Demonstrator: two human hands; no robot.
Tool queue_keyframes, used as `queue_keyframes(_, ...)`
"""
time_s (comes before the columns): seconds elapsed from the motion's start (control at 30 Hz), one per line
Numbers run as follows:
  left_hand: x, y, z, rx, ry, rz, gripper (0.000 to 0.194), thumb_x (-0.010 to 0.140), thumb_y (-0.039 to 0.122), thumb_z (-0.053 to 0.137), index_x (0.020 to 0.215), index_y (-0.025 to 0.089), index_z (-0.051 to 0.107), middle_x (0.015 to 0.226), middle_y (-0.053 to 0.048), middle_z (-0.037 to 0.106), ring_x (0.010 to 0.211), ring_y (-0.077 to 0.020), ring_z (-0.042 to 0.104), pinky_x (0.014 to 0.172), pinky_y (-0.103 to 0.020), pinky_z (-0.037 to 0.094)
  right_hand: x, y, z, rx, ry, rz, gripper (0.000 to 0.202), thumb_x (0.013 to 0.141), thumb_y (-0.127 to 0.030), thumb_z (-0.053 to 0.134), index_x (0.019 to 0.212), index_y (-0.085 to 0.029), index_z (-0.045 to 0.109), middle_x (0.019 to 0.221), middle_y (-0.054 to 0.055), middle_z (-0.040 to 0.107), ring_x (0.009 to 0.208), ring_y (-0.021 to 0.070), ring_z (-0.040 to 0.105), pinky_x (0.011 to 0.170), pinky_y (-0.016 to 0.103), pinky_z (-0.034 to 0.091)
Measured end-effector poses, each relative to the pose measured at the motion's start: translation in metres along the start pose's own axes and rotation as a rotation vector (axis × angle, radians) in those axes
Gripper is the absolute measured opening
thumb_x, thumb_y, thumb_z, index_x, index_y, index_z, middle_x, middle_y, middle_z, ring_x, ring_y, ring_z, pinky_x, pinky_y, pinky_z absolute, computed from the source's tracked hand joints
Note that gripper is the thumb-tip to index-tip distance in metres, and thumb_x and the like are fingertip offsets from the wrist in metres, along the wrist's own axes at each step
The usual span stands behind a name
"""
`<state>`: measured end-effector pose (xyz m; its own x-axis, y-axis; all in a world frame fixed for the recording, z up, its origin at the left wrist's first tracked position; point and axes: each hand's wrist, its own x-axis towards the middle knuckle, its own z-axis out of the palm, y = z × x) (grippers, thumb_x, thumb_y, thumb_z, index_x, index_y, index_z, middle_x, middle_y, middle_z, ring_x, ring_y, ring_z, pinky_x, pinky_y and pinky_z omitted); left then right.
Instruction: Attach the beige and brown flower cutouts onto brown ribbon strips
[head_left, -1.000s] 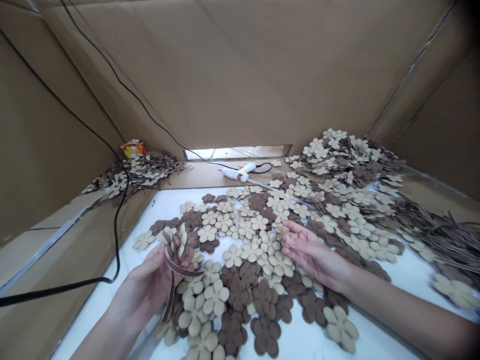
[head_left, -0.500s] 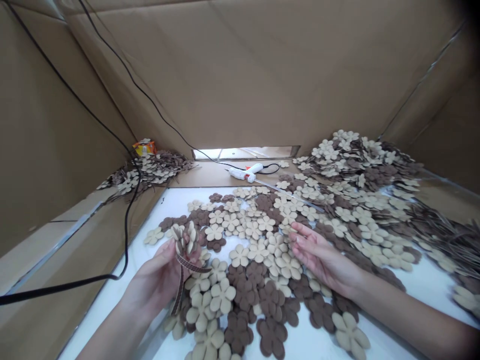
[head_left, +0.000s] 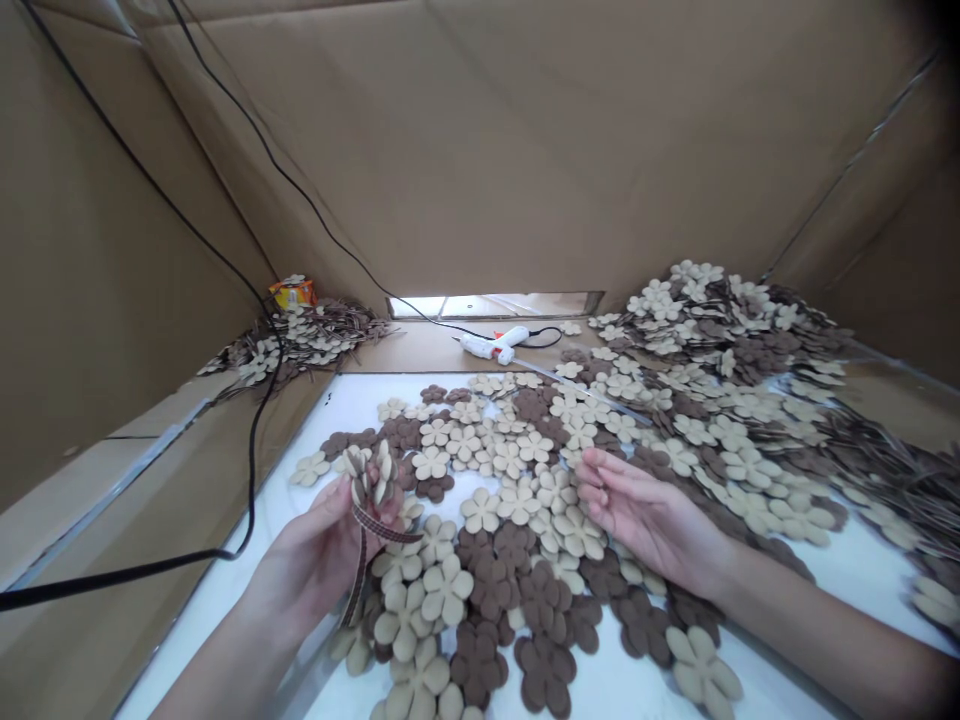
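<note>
My left hand [head_left: 319,550] is closed around a small bunch of cream and brown petals [head_left: 371,475], with a patterned brown ribbon [head_left: 360,575] hanging from it. Over the flowers at centre right is my right hand [head_left: 637,505], palm turned inward, fingers slightly curled and thumb near them. Nothing shows between its fingers. Cream felt flowers [head_left: 446,590] and brown felt flowers [head_left: 544,672] lie loose and overlapping between and below both hands on the white surface [head_left: 615,690].
A white glue gun [head_left: 491,346] with a black cord lies at the back. Heaped flowers [head_left: 675,310] fill the back right, with a smaller pile [head_left: 300,340] and orange packet [head_left: 292,292] back left. A black cable [head_left: 251,470] crosses the left side. Cardboard walls [head_left: 480,150] surround everything.
My right hand has turned slightly and its fingers have shifted a little. The left hand still holds the bunch. The whole view has moved very slightly.
</note>
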<state>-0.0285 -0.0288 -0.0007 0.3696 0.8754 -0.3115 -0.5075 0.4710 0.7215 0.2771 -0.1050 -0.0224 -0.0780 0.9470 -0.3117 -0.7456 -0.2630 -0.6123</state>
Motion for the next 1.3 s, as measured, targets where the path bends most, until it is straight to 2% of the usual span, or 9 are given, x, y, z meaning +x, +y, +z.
queue_keyframes(0.13,0.000,0.000,0.006,-0.020,0.038,0.012,0.007,0.075,0.014,0.062,0.079,0.015,0.068,0.082,-0.007,0.070,0.060,-0.0153,0.061,0.062,-0.028,0.056,0.001,-0.002,0.001,0.040,-0.014,0.005,0.020,0.075,-0.005,0.061,0.092,-0.015,0.062,0.074,0.000,0.052,0.059,0.0055,0.051,0.058,0.015,0.049)
queue_keyframes(0.23,0.001,-0.001,0.013,0.000,0.106,0.032,0.007,0.074,0.010,0.061,0.075,0.014,0.067,0.075,-0.006,0.069,0.058,-0.0152,0.062,0.054,-0.025,0.054,0.002,-0.003,-0.002,0.045,-0.026,-0.008,0.019,0.076,-0.004,0.056,0.089,-0.017,0.059,0.071,-0.002,0.047,0.052,0.0040,0.043,0.049,0.015,0.044)
queue_keyframes(0.4,0.000,-0.001,0.020,0.055,0.086,0.146,0.012,0.072,0.009,0.063,0.062,0.014,0.061,0.057,-0.001,0.060,0.048,-0.0109,0.055,0.046,-0.020,0.048,0.003,-0.002,-0.006,0.054,-0.067,0.002,0.015,0.081,-0.006,0.052,0.088,-0.019,0.054,0.066,-0.005,0.038,0.049,0.0041,0.037,0.045,0.015,0.040)
queue_keyframes(0.53,-0.002,-0.002,0.018,0.053,0.113,0.150,0.014,0.065,0.010,0.071,0.061,0.014,0.058,0.055,0.001,0.056,0.046,-0.0092,0.051,0.047,-0.020,0.047,0.003,-0.001,-0.004,0.021,-0.051,0.015,0.014,0.082,-0.006,0.051,0.088,-0.018,0.052,0.067,-0.005,0.036,0.049,0.0042,0.035,0.045,0.016,0.040)
queue_keyframes(0.7,-0.001,-0.005,0.014,0.069,0.047,0.164,0.023,0.058,0.015,0.079,0.061,0.014,0.056,0.055,0.003,0.054,0.047,-0.0087,0.050,0.048,-0.021,0.047,0.002,-0.001,-0.005,-0.010,-0.032,0.013,0.014,0.081,-0.009,0.054,0.091,-0.019,0.052,0.065,-0.005,0.036,0.048,0.0044,0.034,0.043,0.016,0.040)
queue_keyframes(0.87,0.000,-0.006,0.016,0.128,0.071,0.194,0.028,0.058,0.018,0.079,0.059,0.015,0.052,0.051,0.005,0.048,0.044,-0.0075,0.047,0.046,-0.020,0.045,0.002,0.000,-0.008,-0.020,-0.040,0.012,0.015,0.081,-0.010,0.056,0.091,-0.020,0.051,0.063,-0.006,0.035,0.048,0.0048,0.034,0.043,0.016,0.040)
queue_keyframes(1.0,-0.002,-0.005,0.019,0.140,0.139,0.211,0.029,0.057,0.015,0.078,0.059,0.016,0.049,0.051,0.006,0.045,0.043,-0.0068,0.045,0.041,-0.018,0.039,0.003,-0.002,-0.010,-0.007,-0.039,0.015,0.015,0.080,-0.011,0.058,0.088,-0.021,0.051,0.062,-0.006,0.033,0.048,0.0054,0.034,0.043,0.016,0.040)
queue_keyframes(1.1,-0.001,-0.004,0.017,0.141,0.146,0.210,0.031,0.058,0.014,0.078,0.055,0.016,0.047,0.048,0.007,0.042,0.042,-0.0057,0.041,0.041,-0.017,0.036,0.004,-0.002,-0.012,-0.013,-0.021,0.024,0.014,0.081,-0.011,0.057,0.088,-0.021,0.051,0.062,-0.006,0.034,0.047,0.0052,0.035,0.042,0.016,0.040)
queue_keyframes(1.3,0.006,-0.007,0.007,0.196,0.146,0.211,0.022,0.069,0.023,0.074,0.063,0.015,0.054,0.049,0.008,0.038,0.041,-0.0037,0.034,0.041,-0.015,0.034,0.003,-0.002,-0.013,-0.037,0.028,0.030,0.018,0.078,-0.011,0.061,0.091,-0.020,0.053,0.062,-0.006,0.035,0.047,0.0043,0.036,0.042,0.016,0.041)
